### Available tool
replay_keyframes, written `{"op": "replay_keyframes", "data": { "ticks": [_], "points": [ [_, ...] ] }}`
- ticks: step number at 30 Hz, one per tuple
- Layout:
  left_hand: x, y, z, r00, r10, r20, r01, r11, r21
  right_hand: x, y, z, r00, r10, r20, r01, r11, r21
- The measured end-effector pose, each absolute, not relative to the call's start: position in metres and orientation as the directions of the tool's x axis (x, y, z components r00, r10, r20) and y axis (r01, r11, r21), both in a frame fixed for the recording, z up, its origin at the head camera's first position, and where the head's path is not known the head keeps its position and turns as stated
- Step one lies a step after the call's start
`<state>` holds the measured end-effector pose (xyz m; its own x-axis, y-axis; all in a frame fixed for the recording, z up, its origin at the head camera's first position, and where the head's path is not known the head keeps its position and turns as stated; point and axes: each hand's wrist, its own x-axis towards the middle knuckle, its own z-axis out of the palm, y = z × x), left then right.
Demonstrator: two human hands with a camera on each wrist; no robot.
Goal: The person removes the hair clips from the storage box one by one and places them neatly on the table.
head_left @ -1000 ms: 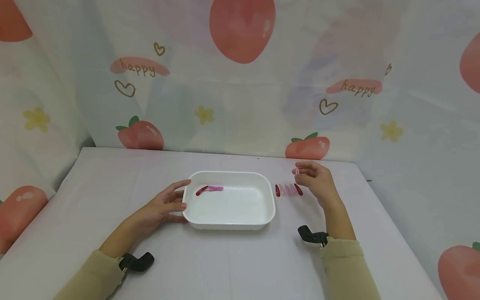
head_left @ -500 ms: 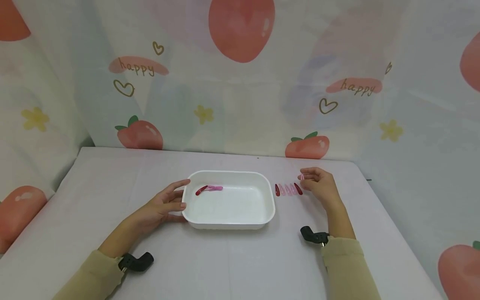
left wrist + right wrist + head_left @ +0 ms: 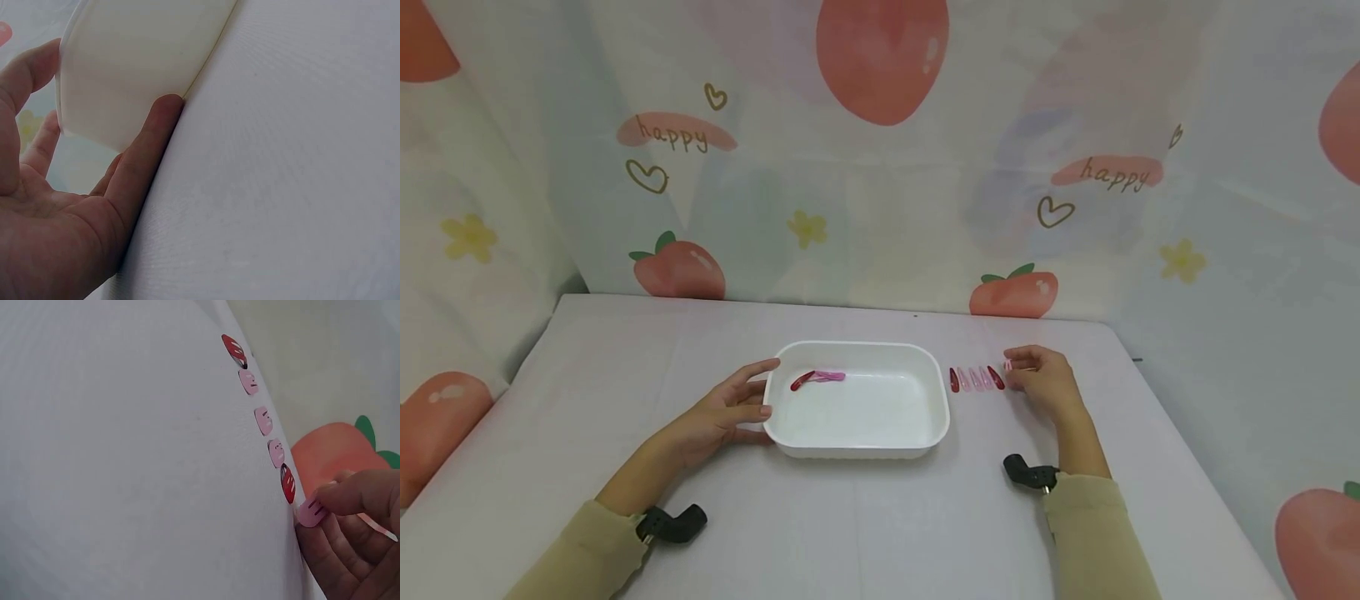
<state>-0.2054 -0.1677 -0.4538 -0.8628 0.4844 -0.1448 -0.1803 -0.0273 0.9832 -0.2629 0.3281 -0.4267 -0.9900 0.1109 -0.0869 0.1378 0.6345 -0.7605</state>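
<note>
My right hand [image 3: 1047, 382] pinches a pink snap hair clip [image 3: 312, 511] between thumb and fingers, low over the table at the right end of a row of clips. That row begins with a red clip [image 3: 954, 379] beside the tray, has several pink clips [image 3: 976, 379] in the middle and ends with another red clip [image 3: 996, 377]. Spread fingers of my left hand [image 3: 726, 417] touch the left end of a white tray [image 3: 857, 453]; in the left wrist view a fingertip lies along its lower wall. Inside the tray are a red clip [image 3: 802, 381] and pink clips [image 3: 830, 377], partly overlapping.
White cloth covers the table [image 3: 850, 533]. Behind it hangs a printed curtain [image 3: 887, 208] with peaches, flowers and lettering. Each sleeve cuff carries a black wrist camera, one on the left [image 3: 673, 525] and one on the right [image 3: 1030, 472].
My right hand has moved right and nearer to me, lowering the pink hair clip from behind the row to beside its right end. The left hand and tray have stayed put.
</note>
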Motion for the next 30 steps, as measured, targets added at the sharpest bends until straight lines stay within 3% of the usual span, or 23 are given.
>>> {"op": "replay_keyframes", "data": {
  "ticks": [24,30],
  "points": [
    [-0.2052,-0.1681,-0.4543,-0.863,0.487,-0.135,-0.171,-0.029,0.985,-0.2620,0.3302,-0.4285,-0.974,0.206,-0.095,0.215,0.706,-0.675],
    [-0.2053,-0.1687,-0.4556,-0.862,0.488,-0.135,-0.170,-0.027,0.985,-0.2615,0.3345,-0.4262,-0.979,0.182,-0.096,0.193,0.652,-0.733]
  ]
}}
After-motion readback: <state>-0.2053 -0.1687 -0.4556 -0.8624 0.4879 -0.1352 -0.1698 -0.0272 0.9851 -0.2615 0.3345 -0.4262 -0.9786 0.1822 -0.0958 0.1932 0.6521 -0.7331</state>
